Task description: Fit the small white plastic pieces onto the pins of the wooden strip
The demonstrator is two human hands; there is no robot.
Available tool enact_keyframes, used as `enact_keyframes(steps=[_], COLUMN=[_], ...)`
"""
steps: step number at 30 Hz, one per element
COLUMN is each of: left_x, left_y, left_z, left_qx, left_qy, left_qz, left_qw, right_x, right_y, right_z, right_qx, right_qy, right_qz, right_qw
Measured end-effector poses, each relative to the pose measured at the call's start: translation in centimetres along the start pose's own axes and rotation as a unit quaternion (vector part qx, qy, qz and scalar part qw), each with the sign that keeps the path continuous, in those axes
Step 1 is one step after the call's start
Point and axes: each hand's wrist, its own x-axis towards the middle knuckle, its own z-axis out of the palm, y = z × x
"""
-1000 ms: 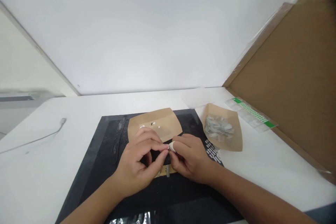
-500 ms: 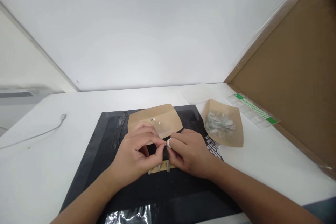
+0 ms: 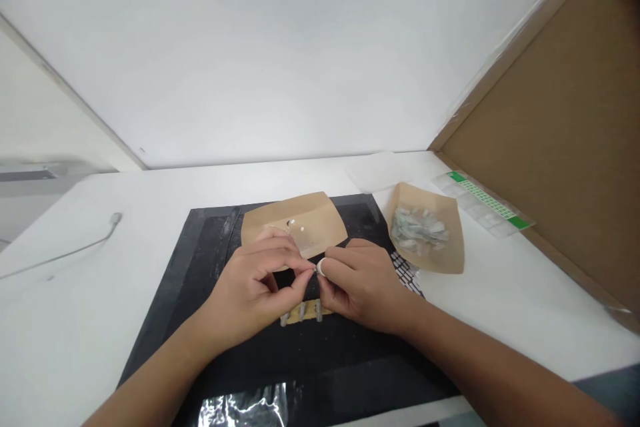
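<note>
My left hand [image 3: 265,277] and my right hand [image 3: 360,283] meet fingertip to fingertip over a black mat [image 3: 300,360]. Thumb and forefinger are pinched on each hand, and what they hold between them is too small to name. A white band [image 3: 321,267] shows at the tip of my right forefinger. Just below the fingertips lies a yellowish strip [image 3: 311,311] with several small clear pieces across it, partly hidden by my right hand. Behind my left hand a brown paper sheet [image 3: 323,217] carries a few tiny white bits.
At the right, a brown paper tray [image 3: 454,257] holds many translucent pieces. Small pale labels [image 3: 406,273] lie beside it. A clear plastic case with a green strip [image 3: 485,200] rests near the cardboard wall [image 3: 560,147]. A cable [image 3: 85,252] lies at the left.
The view has shifted slightly, so the mat and papers sit a little higher in the picture. Both hands keep nearly the same pinched pose with their fingertips together.
</note>
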Motion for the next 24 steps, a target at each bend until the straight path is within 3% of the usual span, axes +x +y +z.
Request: enact_keyframes(steps=[11,24], left_x=[-0.08,0.00], left_y=[0.10,0.50], left_z=[0.16,0.37], left_qx=[0.034,0.009], left_qy=[-0.011,-0.014], left_qz=[-0.001,-0.048], left_qw=[0.999,0.999], right_x=[-0.10,-0.23], right_y=[-0.15,-0.16], right_z=[0.02,0.38], right_qx=[0.013,0.062], right_qy=[-0.020,-0.032], right_qz=[0.010,0.026], right_qw=[1.000,0.997])
